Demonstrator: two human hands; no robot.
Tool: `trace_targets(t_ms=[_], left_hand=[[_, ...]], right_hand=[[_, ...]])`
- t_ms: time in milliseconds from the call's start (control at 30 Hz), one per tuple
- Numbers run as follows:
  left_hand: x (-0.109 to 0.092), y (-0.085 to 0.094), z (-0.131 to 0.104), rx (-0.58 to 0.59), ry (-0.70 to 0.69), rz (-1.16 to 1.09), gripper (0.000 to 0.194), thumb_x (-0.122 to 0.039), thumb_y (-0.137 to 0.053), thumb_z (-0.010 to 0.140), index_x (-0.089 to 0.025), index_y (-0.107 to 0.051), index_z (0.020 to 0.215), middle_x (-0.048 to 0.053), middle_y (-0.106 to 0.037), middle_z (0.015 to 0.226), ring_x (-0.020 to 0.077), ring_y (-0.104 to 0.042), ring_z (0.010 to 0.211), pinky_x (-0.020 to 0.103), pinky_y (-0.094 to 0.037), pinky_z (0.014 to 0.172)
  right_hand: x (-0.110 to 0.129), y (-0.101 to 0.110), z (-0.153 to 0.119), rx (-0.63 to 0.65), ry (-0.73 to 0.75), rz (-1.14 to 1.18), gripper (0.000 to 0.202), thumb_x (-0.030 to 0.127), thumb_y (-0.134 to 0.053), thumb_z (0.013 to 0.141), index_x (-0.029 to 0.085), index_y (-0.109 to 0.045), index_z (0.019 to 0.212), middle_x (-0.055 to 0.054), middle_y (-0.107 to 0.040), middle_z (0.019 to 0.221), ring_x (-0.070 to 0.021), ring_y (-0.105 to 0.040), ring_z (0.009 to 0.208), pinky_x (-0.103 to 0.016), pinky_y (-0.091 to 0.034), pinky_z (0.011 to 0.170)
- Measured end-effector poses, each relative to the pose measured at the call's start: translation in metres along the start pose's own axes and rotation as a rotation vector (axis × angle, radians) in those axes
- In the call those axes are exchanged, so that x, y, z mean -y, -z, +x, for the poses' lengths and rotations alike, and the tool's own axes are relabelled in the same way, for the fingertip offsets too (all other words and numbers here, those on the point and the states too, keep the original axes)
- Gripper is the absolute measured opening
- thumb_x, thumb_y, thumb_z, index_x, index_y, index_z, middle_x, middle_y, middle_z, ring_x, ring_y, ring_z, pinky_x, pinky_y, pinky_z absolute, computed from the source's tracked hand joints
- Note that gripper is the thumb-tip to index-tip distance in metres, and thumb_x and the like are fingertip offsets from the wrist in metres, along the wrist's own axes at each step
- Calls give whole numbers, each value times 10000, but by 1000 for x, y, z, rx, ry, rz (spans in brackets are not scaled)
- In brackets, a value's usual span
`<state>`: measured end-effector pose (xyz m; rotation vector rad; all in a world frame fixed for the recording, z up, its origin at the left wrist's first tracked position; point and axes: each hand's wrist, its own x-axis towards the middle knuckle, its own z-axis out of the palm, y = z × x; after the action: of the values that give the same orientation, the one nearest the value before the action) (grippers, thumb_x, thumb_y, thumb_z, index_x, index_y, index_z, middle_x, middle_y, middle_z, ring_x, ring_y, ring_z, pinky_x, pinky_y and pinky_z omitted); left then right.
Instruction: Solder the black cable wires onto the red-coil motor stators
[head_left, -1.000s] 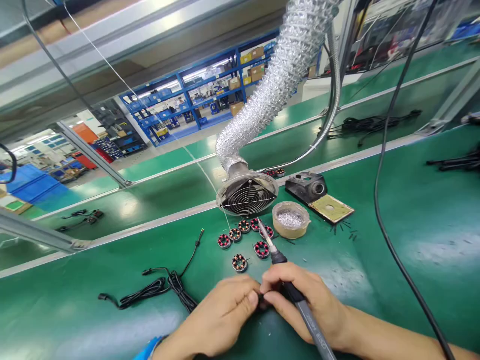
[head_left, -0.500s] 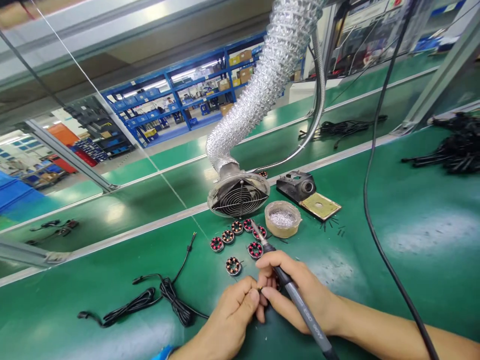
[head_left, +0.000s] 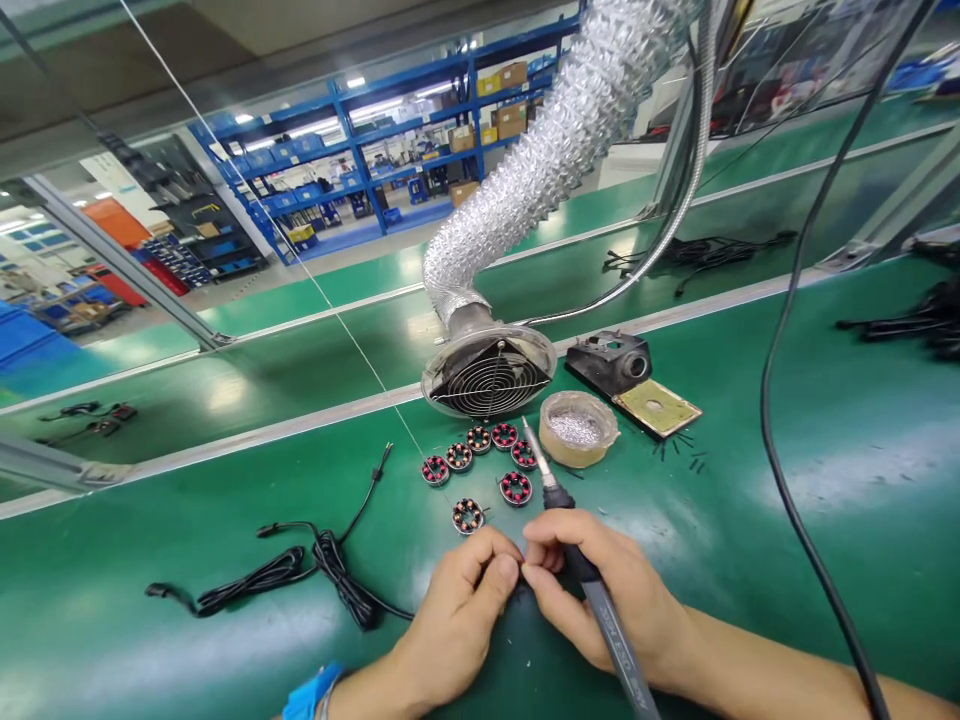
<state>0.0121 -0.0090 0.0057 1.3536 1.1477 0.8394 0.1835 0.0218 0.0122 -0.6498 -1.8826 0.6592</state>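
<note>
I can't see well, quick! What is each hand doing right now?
Left hand: fingers pinched shut on something tiny; cannot tell what.
Right hand: closed around the soldering iron, fingertips meeting the left hand's.

Stator coils (head_left: 486,463) sit on the bench (head_left: 750,520) right in front of the extractor fan (head_left: 487,375); solder pot (head_left: 578,428) to their right, cable bundle (head_left: 300,575) off left.
</note>
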Motion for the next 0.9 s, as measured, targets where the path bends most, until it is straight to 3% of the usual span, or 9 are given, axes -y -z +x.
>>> trace_targets(t_ms=[233, 500, 600, 700, 900], left_hand=[[2, 3, -1, -77, -1, 52, 465, -625, -404, 948, -186, -485, 820, -6, -468, 770, 159, -414, 733, 273, -343, 690], [-4, 6, 0, -20, 60, 311, 340, -474, -312, 985, -212, -413, 794, 3, -489, 758, 180, -453, 714, 299, -339, 669], [-6, 4, -2, 41, 57, 400, 278, -409, -308, 985, -212, -440, 838, 27, -539, 786, 199, -491, 727, 315, -355, 683], [-7, 2, -5, 70, 41, 468, 244, -369, -312, 984, -212, -461, 871, 47, -576, 796, 218, -527, 740, 324, -370, 699], [-13, 3, -5, 64, 36, 531, 215, -342, -357, 973, -217, -457, 829, 43, -596, 803, 209, -530, 718, 304, -358, 666]], right_hand=[[-2, -7, -5, 25, -9, -53, 316, 65, -484, 833, 243, -482, 1094, 32, -609, 718, -110, -596, 552, -201, -526, 542], [-4, -1, -2, 29, 64, -113, 271, 95, -533, 838, 208, -509, 1083, 30, -589, 690, -122, -575, 573, -215, -513, 553], [-5, 1, 4, 13, 155, -114, 268, 61, -541, 861, 204, -523, 1087, -15, -668, 817, -141, -593, 665, -248, -532, 637], [-7, 2, 7, 91, 216, -69, 300, 43, -511, 898, 204, -535, 1150, -25, -689, 859, -146, -571, 677, -250, -510, 625], [-14, 11, 7, 120, 129, -90, 229, 61, -469, 913, 198, -511, 1092, -13, -633, 795, -141, -532, 657, -242, -483, 599]])
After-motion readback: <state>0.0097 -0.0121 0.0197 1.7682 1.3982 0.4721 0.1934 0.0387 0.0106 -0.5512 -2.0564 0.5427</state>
